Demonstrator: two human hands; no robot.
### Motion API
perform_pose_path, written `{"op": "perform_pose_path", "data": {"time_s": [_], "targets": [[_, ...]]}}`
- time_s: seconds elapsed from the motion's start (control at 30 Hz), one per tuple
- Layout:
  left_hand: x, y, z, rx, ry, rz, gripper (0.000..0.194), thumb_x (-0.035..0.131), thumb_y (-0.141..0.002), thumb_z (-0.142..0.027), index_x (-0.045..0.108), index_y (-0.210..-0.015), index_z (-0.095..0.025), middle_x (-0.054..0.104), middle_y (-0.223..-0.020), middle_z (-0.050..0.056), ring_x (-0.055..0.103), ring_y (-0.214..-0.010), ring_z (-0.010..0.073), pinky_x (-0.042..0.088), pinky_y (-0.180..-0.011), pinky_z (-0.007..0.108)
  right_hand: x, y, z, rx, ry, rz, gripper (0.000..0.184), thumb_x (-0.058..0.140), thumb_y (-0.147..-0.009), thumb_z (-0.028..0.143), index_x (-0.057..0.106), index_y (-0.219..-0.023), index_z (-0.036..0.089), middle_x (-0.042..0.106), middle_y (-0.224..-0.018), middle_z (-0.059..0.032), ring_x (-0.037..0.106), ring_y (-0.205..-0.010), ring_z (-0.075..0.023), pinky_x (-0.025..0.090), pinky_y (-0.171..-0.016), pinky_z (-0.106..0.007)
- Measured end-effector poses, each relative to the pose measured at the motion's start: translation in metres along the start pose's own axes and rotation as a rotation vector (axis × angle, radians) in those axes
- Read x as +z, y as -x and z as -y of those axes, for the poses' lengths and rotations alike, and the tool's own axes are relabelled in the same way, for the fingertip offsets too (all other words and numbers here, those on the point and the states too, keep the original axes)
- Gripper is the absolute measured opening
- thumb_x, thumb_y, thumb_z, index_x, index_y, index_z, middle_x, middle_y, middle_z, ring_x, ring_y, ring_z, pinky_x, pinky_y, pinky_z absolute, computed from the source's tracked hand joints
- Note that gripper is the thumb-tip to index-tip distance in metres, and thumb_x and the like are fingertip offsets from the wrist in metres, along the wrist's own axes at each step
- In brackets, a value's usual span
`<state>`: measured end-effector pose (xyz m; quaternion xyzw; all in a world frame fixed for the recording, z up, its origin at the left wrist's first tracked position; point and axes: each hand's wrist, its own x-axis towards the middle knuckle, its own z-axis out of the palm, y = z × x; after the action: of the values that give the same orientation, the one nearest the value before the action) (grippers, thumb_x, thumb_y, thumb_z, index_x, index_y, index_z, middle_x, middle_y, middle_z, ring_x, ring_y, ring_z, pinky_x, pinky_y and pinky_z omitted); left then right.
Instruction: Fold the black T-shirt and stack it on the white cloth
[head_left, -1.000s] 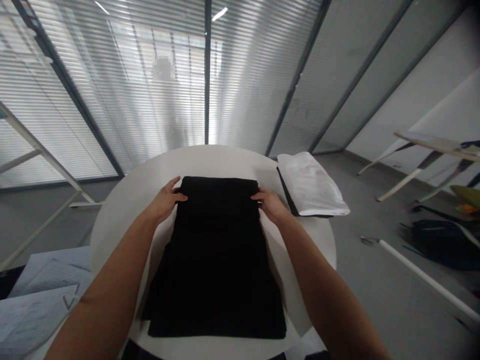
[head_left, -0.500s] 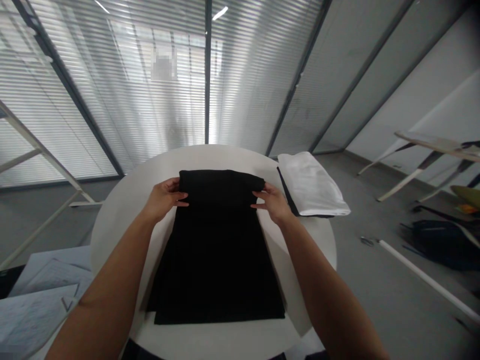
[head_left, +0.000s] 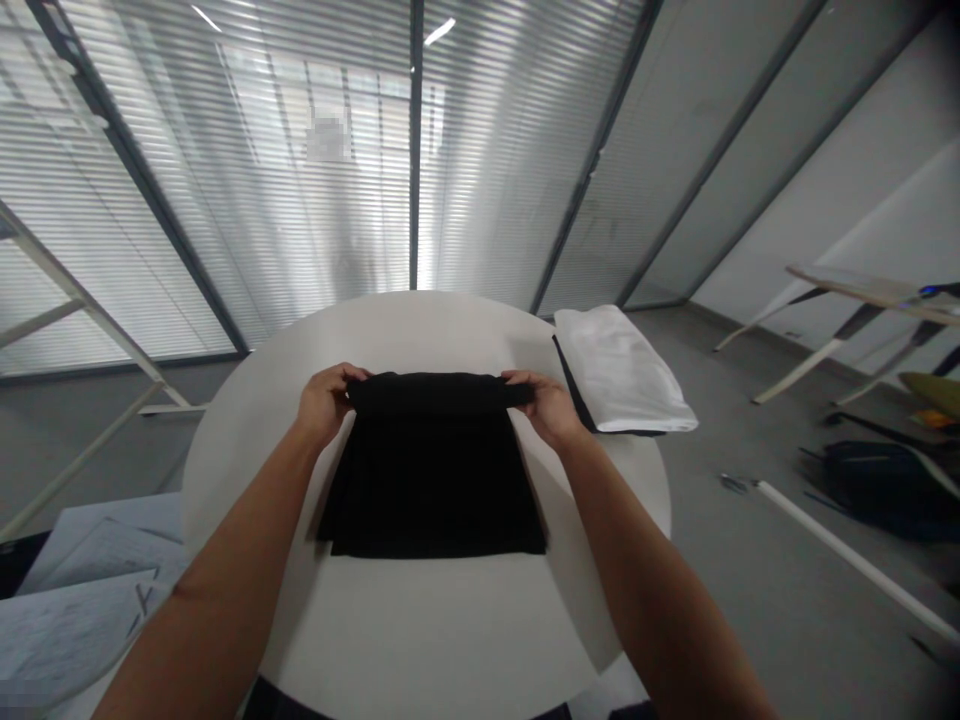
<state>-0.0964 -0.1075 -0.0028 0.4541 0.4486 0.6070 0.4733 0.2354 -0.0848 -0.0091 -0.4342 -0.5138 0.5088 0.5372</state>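
The black folded cloth (head_left: 433,480) lies near the middle of the round white counter (head_left: 427,630), a flat, roughly rectangular layered piece with a thick band across its far end. You cannot make out what kind of garment it is. Your left hand (head_left: 326,402) and your right hand (head_left: 544,405) are at the two ends of that band, one on each far corner. Each grip is narrow, holding a pinch of the cloth, and the band stretches straight between your hands. Bare counter shows in front of the cloth's near edge and on both sides of it.

Just beyond your right hand, at the counter's far right, lies a folded white cloth (head_left: 619,370) with a black layer (head_left: 572,395) showing along its left edge. It sits apart from the black cloth. Past the counter's near left edge are sheets of printed paper (head_left: 82,590). On the grey floor (head_left: 697,590) to your right lie a long white rod (head_left: 847,555) and a dark bag (head_left: 885,490), with a pale-topped table (head_left: 870,300) beyond them. A white metal frame (head_left: 75,310) stands at the left, in front of a glazed partition with slatted blinds (head_left: 225,170).
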Motion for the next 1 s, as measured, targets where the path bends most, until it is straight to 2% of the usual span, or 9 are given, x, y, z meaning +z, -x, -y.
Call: {"op": "perform_pose_path", "data": {"time_s": [0.1,0.2,0.27,0.37,0.47,0.6,0.73,0.9,1.0], "targets": [[-0.001,0.002,-0.005,0.099,-0.176,0.071,0.017,0.047,-0.061,-0.027,0.06,-0.057,-0.018,0.066,-0.076,0.008,0.061,-0.084,0.0245,0.048,-0.073,0.035,-0.005,0.0,0.004,0.024,0.066,0.023,0.015,0.049,-0.055,0.021,0.063,-0.06,0.019,0.069,-0.101,-0.0074,0.06,-0.1,-0.027,0.047,-0.08,-0.038],[-0.001,0.005,-0.011,0.14,-0.509,0.133,0.024,0.046,-0.072,-0.032,0.062,-0.06,-0.019,0.066,-0.077,0.007,0.061,-0.084,0.0247,0.047,-0.078,0.037,-0.005,0.001,0.01,0.008,0.321,0.069,0.015,0.047,-0.06,0.02,0.061,-0.056,0.019,0.069,-0.093,-0.0088,0.061,-0.096,-0.0269,0.046,-0.081,-0.04],[0.004,0.009,-0.014,0.156,-0.768,0.102,0.025,0.048,-0.077,-0.034,0.065,-0.065,-0.02,0.065,-0.076,0.007,0.06,-0.083,0.0257,0.045,-0.083,0.04,0.002,0.006,0.015,-0.082,0.622,0.06,0.019,0.046,-0.068,0.02,0.065,-0.064,0.02,0.069,-0.092,-0.0082,0.06,-0.097,-0.0258,0.043,-0.09,-0.042],[0.02,0.019,-0.017,0.299,-1.051,0.021,0.022,0.053,-0.079,-0.034,0.071,-0.082,-0.021,0.067,-0.089,0.009,0.058,-0.097,0.0306,0.038,-0.097,0.047,0.026,0.02,0.02,-0.289,1.017,0.005,0.029,0.047,-0.079,0.02,0.071,-0.095,0.021,0.067,-0.107,-0.0078,0.054,-0.11,-0.0256,0.034,-0.104,-0.042],[0.04,0.033,-0.012,0.418,-1.107,0.096,0.031,0.055,-0.082,-0.036,0.069,-0.108,-0.026,0.065,-0.117,0.01,0.049,-0.12,0.0327,0.022,-0.111,0.051,0.055,0.037,0.017,-0.403,1.164,0.099,0.039,0.039,-0.093,0.029,0.06,-0.126,0.024,0.061,-0.127,-0.006,0.045,-0.126,-0.0235,0.026,-0.111,-0.04],[0.052,0.041,0.006,0.384,-1.126,0.252,0.045,0.055,-0.085,-0.043,0.06,-0.128,-0.031,0.05,-0.143,0.008,0.032,-0.138,0.034,0.003,-0.115,0.054,0.074,0.049,0.002,-0.386,1.278,0.259,0.051,0.029,-0.099,0.045,0.04,-0.145,0.029,0.038,-0.152,-0.0026,0.026,-0.142,-0.0244,0.014,-0.116,-0.046],[0.041,0.033,0.02,0.254,-1.082,0.25,0.053,0.053,-0.084,-0.053,0.056,-0.133,-0.032,0.043,-0.149,0.009,0.027,-0.141,0.0353,0.003,-0.114,0.055,0.072,0.042,-0.01,-0.261,1.294,0.281,0.055,0.023,-0.099,0.053,0.037,-0.147,0.032,0.03,-0.156,-0.0028,0.021,-0.144,-0.0268,0.012,-0.116,-0.047],[0.026,0.025,0.023,0.141,-1.055,0.197,0.06,0.051,-0.082,-0.06,0.05,-0.137,-0.036,0.035,-0.154,0.008,0.02,-0.144,0.0366,0.003,-0.112,0.059,0.065,0.033,-0.014,-0.195,1.302,0.246,0.057,0.023,-0.098,0.056,0.034,-0.149,0.032,0.028,-0.156,-0.0042,0.019,-0.145,-0.0282,0.011,-0.116,-0.049],[0.018,0.021,0.025,0.081,-1.083,0.187,0.061,0.046,-0.085,-0.061,0.047,-0.14,-0.036,0.031,-0.156,0.009,0.02,-0.143,0.038,0.006,-0.111,0.062,0.059,0.03,-0.015,-0.13,1.293,0.214,0.058,0.023,-0.098,0.056,0.032,-0.15,0.03,0.028,-0.156,-0.0056,0.016,-0.145,-0.0304,0.007,-0.114,-0.057]]}}
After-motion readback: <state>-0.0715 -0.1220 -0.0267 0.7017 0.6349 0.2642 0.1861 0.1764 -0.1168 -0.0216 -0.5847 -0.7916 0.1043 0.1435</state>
